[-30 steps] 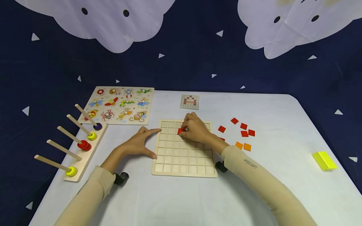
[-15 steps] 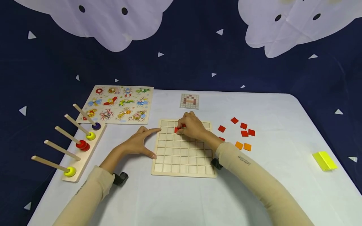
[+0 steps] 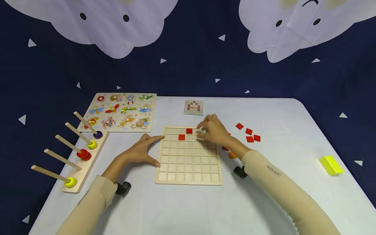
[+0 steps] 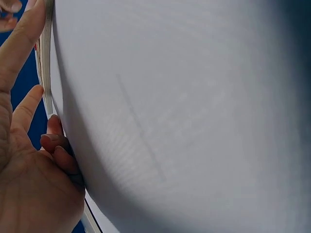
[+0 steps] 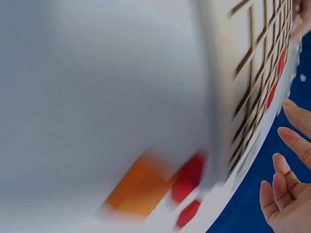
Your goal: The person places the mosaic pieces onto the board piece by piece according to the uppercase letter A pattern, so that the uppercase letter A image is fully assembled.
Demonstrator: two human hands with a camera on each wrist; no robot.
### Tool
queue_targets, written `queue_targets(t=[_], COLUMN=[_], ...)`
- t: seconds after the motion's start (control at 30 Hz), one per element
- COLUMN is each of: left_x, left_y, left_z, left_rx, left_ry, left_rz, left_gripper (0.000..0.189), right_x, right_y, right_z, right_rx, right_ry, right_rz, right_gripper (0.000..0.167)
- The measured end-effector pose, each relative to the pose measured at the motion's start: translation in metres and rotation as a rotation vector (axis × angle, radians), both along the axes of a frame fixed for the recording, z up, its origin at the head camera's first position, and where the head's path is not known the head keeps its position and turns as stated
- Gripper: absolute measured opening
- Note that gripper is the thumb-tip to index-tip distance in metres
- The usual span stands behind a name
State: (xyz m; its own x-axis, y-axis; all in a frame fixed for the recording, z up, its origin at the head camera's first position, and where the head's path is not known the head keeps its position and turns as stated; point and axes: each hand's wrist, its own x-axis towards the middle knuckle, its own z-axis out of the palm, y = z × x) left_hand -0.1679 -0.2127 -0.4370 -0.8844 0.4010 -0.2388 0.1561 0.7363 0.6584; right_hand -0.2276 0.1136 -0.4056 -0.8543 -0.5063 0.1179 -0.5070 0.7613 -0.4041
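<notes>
A square wooden grid board [image 3: 188, 182] lies flat on the white table. Two red square tiles sit in its cells, one red tile [image 3: 189, 131] in the top row and another red tile [image 3: 181, 137] one row down and to the left. My left hand [image 3: 139, 151] touches the board's left edge with thumb and index finger spread apart. Over the board's upper right hovers my right hand [image 3: 215, 132]; in the right wrist view its fingers [image 5: 291, 141] are loosely bent and hold nothing. The wrist hides some cells and part of the loose tiles.
Loose red tiles [image 3: 249, 131] and orange tiles [image 3: 232, 155] lie right of the board. A small pattern card [image 3: 193, 107] is behind it. An insect puzzle [image 3: 120, 112] and a peg stand [image 3: 85, 166] with rings occupy the left. A yellow block [image 3: 331, 165] stands far right.
My right hand has let go of the red tile, now lying in a second-row cell, and has moved right. The left hand stays at the board's edge.
</notes>
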Motion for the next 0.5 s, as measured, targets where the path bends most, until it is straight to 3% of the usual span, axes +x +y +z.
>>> queue_targets(t=[0.23, 0.5], left_x=[0.000, 0.000], left_y=[-0.002, -0.001], left_z=[0.002, 0.001], left_rx=[0.001, 0.003], left_ry=[0.008, 0.009], left_rz=[-0.006, -0.013], left_gripper=[0.113, 0.113], right_x=[0.002, 0.008], right_y=[0.051, 0.089], right_z=[0.000, -0.005], right_rx=[0.011, 0.046], right_ry=[-0.018, -0.040], right_rz=[-0.095, -0.180], right_gripper=[0.035, 0.038])
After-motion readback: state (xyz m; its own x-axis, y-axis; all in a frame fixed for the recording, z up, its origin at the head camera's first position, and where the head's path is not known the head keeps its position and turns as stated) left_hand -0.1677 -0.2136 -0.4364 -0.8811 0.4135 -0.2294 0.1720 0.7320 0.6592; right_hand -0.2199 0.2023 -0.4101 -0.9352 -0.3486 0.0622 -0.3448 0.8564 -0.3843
